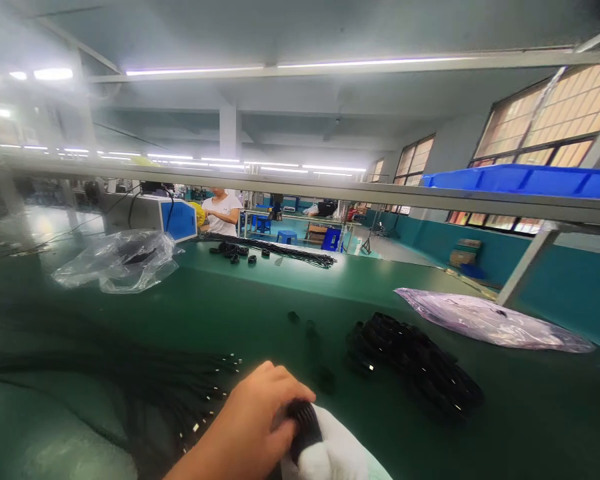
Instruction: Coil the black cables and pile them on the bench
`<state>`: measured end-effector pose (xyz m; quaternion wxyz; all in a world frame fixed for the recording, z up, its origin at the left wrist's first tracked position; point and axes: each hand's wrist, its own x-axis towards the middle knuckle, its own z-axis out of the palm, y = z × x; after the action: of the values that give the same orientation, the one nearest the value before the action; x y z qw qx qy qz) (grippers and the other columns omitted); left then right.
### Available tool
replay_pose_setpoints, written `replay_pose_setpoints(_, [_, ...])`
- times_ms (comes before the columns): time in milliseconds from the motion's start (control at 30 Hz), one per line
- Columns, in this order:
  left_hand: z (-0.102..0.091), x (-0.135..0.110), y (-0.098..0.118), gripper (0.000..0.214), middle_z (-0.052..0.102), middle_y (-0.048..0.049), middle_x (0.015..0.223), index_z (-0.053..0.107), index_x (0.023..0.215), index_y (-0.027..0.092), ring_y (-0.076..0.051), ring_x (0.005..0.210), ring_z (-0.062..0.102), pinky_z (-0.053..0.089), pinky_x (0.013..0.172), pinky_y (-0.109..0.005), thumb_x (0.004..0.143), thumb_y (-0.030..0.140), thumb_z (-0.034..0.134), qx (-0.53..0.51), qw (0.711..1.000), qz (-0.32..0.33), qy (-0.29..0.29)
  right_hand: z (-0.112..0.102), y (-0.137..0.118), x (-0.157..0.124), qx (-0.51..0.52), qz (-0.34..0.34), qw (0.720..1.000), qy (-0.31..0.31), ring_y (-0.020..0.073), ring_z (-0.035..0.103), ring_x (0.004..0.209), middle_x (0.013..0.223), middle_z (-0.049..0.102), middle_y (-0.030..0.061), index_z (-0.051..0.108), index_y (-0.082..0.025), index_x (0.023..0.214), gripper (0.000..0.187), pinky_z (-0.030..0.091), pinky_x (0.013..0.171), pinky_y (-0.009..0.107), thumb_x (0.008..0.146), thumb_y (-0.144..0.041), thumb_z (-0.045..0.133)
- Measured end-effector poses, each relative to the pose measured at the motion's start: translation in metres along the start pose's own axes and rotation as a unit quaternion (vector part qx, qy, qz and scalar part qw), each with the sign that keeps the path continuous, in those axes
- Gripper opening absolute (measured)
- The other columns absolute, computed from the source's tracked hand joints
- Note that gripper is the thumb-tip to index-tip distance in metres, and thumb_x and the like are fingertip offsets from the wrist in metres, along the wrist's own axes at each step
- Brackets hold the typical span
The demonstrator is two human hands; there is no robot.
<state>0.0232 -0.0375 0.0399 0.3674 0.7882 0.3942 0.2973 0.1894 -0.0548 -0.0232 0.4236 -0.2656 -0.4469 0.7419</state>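
At the bottom centre, my left hand [250, 427] is bare and its fingers curl round a small black cable bundle [305, 427]. My right hand [340, 453], in a white glove, wraps the same bundle from below and from the right. Both hands hover just above the green table [280, 293]. Left of them, several long black cables with metal-tipped ends [200, 393] lie spread out. A heap of coiled black cables [415, 367] lies to the right, and a few small black parts [310, 330] sit just beyond my hands.
A crumpled clear plastic bag [120, 260] lies at the far left, a purple-tinted bag [490, 320] at the right. More black cables [275, 250] and a blue-and-white machine [155, 213] stand at the far edge. Overhead, a shelf rail carries a blue bin [525, 180]. Another person [223, 212] works behind.
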Motion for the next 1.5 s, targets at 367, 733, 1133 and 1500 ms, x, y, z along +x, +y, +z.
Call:
replay_pose_setpoints(367, [-0.01,0.018,-0.031,0.029,0.061,0.0009,0.072,0.069,0.093,0.014,-0.014,0.067,0.054,0.042,0.063,-0.025,0.066,0.024,0.066,-0.219,0.967,-0.095,-0.094,-0.002,0.012,0.017,0.092,0.108,0.989,0.041,0.0165,0.063,0.062,0.082,0.063,0.0105,0.056,-0.011,0.098,0.057,0.048,0.049,0.024,0.079,-0.064,0.051])
replay_pose_setpoints(733, [0.023,-0.004,-0.043,0.039,0.061,-0.0029,0.097,0.064,0.099,0.022,-0.016,0.081,0.058,0.043,0.073,-0.025,0.072,0.002,0.044,0.102,0.99,0.034,0.086,0.001,0.005,0.008,-0.01,0.025,1.0,-0.002,0.0157,0.06,0.074,0.094,0.055,0.0037,0.051,-0.016,0.106,0.049,0.049,0.061,0.028,0.062,-0.018,0.072])
replay_pose_setpoints(1133, [0.029,0.004,-0.048,0.035,0.056,-0.0005,0.078,0.068,0.083,0.02,-0.014,0.07,0.057,0.041,0.063,-0.023,0.07,0.0,0.042,0.07,0.988,0.004,0.138,0.006,0.0,0.006,0.063,0.049,0.995,-0.064,0.0148,0.059,0.08,0.092,0.058,0.0054,0.051,-0.016,0.115,0.048,0.044,0.066,0.025,0.071,-0.02,0.07])
replay_pose_setpoints(1500, [-0.011,0.009,-0.04,0.036,0.067,-0.0016,0.094,0.07,0.101,0.018,-0.018,0.086,0.056,0.043,0.079,-0.027,0.066,0.017,0.061,-0.088,0.991,-0.102,-0.016,-0.005,0.018,0.013,0.219,0.083,0.97,-0.07,0.0194,0.06,0.083,0.097,0.059,0.0119,0.057,-0.006,0.109,0.039,0.051,0.066,0.03,0.081,-0.033,0.052])
